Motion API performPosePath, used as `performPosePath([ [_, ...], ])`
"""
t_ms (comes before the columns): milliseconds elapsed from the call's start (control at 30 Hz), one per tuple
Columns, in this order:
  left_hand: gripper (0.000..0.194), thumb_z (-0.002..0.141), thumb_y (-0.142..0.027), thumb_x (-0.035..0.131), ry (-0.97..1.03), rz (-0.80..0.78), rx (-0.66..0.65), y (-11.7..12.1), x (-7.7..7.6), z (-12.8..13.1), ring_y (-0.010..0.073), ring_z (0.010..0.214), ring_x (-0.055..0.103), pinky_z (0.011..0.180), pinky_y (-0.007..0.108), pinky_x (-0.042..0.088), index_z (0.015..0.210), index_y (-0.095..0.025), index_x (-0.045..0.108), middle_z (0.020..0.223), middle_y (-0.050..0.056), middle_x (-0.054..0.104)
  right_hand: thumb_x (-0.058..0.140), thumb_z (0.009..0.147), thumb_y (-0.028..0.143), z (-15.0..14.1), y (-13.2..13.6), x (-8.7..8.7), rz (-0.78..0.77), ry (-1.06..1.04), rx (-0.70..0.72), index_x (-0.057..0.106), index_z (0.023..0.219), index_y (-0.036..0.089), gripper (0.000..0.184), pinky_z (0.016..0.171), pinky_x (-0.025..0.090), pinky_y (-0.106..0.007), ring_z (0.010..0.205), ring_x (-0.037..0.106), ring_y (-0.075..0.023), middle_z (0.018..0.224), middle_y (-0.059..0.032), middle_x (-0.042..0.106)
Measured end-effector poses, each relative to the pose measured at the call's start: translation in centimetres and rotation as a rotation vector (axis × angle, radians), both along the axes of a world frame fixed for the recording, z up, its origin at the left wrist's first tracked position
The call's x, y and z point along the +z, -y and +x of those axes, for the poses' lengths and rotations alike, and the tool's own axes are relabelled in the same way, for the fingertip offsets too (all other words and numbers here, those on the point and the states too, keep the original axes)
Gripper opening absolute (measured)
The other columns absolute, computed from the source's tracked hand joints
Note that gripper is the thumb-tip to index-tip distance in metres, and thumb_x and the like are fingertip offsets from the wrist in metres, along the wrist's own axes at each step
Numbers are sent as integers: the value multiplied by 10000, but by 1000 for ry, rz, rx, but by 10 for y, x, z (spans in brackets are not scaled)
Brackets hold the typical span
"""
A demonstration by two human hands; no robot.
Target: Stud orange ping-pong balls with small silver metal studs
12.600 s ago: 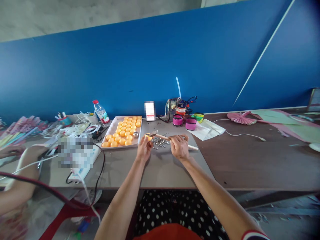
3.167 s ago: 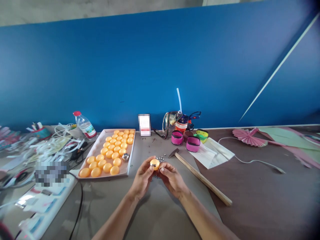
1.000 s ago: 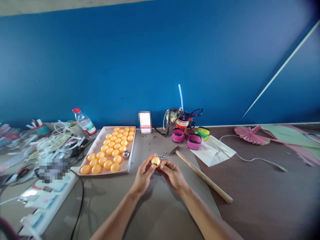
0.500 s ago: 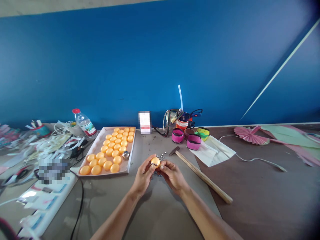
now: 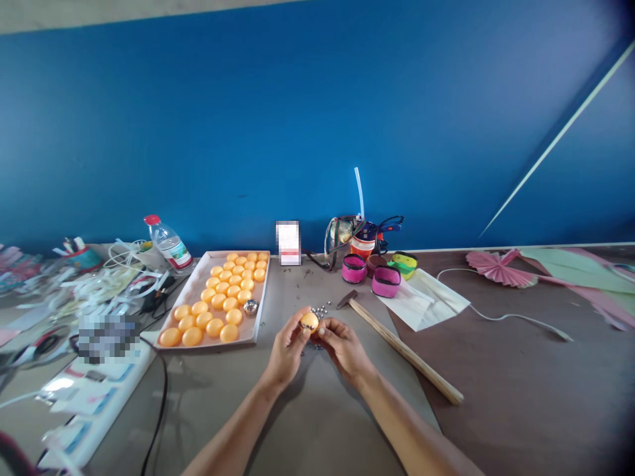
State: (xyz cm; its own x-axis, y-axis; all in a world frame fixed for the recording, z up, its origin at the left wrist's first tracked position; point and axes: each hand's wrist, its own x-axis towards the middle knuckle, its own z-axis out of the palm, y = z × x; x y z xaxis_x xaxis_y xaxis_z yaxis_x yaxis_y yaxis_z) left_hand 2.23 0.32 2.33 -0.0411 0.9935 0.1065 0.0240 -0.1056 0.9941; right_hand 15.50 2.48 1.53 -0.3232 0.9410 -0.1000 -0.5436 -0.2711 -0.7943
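Orange ball (image 5: 310, 319), a single one, is above the desk (image 5: 322, 423), gripped by the left hand (image 5: 286, 350); the right hand (image 5: 346, 348) has fingertips at its side, their hold unclear. Nearby are one hammer (image 5: 405, 352), two magenta bands (image 5: 385, 283), and one tray (image 5: 197, 276) bearing one silver ball (image 5: 251, 307) and roughly thirty loose balls (image 5: 218, 301).

Two hands (image 5: 288, 350) had one orange ball (image 5: 309, 321) between them. One tray (image 5: 195, 283) bore roughly thirty more, plus one silver ball (image 5: 251, 307). There were one hammer (image 5: 404, 350), two pink bands (image 5: 386, 285), one brown band (image 5: 376, 266), one yellow-green band (image 5: 409, 268), one bottle (image 5: 173, 250) and one pink fan (image 5: 501, 272). The metal beads (image 5: 319, 311) were too small to count.
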Motion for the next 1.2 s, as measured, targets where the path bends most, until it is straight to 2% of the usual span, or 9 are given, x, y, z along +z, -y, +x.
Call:
performPosePath([
  [400,398,765,-362,596,-52,48,36,0,1,3,233,1090,527,937,336,396,1125,-191,604,1155,90,600,731,622,367,-1,-1,-10,14,68,-30,568,646,163,263,662,411,-276,615,509,-127,619,4,563],
  [533,370,776,-344,583,-107,110,23,1,3,4,229,1077,526,949,343,381,1111,-188,614,1138,98,598,742,604,371,-2,-1,-13,-10,85,-50,557,635,160,283,638,409,-264,602,508,-122,599,10,554],
  [667,397,782,-360,571,-113,66,39,1,3,5,226,1061,536,932,336,392,1137,-184,594,1151,100,595,731,623,356,-2,-1,-14,-21,77,-58,558,646,160,262,654,414,-272,601,518,-121,599,10,562],
  [833,482,737,-386,620,26,-31,1,-1,-1,6,212,984,562,873,316,426,1165,-174,560,1104,91,614,744,595,333,-3,0,-10,-72,56,-91,553,631,163,258,654,414,-276,596,518,-121,593,18,565],
  [900,534,696,-375,668,151,-70,-17,-2,-2,7,184,875,581,793,291,452,1174,-174,542,997,71,633,750,582,322,-4,1,-6,-83,16,-89,543,620,167,261,635,405,-271,576,502,-114,578,25,553],
  [1000,529,652,-350,713,358,-96,22,-5,-2,7,118,680,565,665,248,452,1126,-183,545,847,24,612,745,579,319,-2,-1,-1,-78,-11,-82,532,606,174,259,600,378,-262,546,471,-107,550,35,520],
  [1100,460,659,-325,713,444,-100,62,-8,0,4,82,617,536,625,216,426,1069,-186,555,793,-1,588,704,617,347,7,-8,-1,22,168,-185,538,597,184,234,571,342,-257,533,439,-109,531,37,497],
  [1200,395,687,-318,686,439,-87,111,-10,1,1,66,599,521,620,207,412,1036,-182,561,808,1,592,652,644,331,18,-17,-5,153,533,-359,566,596,193,169,555,317,-265,530,420,-126,527,23,500],
])
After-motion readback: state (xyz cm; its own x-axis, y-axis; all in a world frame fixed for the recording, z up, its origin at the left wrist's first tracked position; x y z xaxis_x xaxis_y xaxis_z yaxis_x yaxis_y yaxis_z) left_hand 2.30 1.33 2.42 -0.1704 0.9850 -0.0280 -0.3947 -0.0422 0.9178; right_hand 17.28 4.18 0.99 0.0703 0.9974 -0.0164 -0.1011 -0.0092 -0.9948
